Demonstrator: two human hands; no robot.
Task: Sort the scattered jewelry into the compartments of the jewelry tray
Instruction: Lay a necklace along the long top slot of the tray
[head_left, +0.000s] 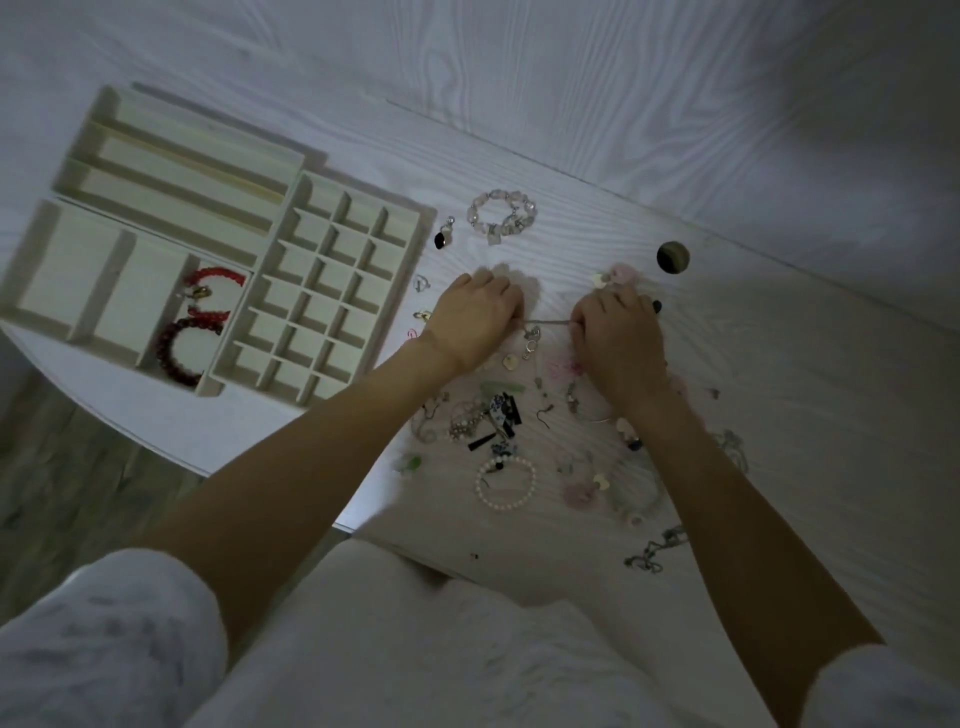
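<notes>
My left hand (475, 317) and my right hand (618, 332) each pinch one end of a thin chain (550, 323) stretched taut between them, with small charms (531, 343) hanging from it. Both hands hover over the scattered jewelry (493, 415) on the white table. The cream jewelry tray (358, 332) with many small square compartments lies to the left of my left hand. A second tray (57, 270) at the far left holds two red beaded bracelets (192, 332) in its right compartment. A third tray (280, 171) with long slots sits behind them.
A pale stone bracelet (501, 214) and a black drop earring (444, 236) lie behind my hands. A white pearl bracelet (505, 484) lies near the front. A round cable hole (673, 256) is in the table at the right. A silver chain (654, 551) lies near the front edge.
</notes>
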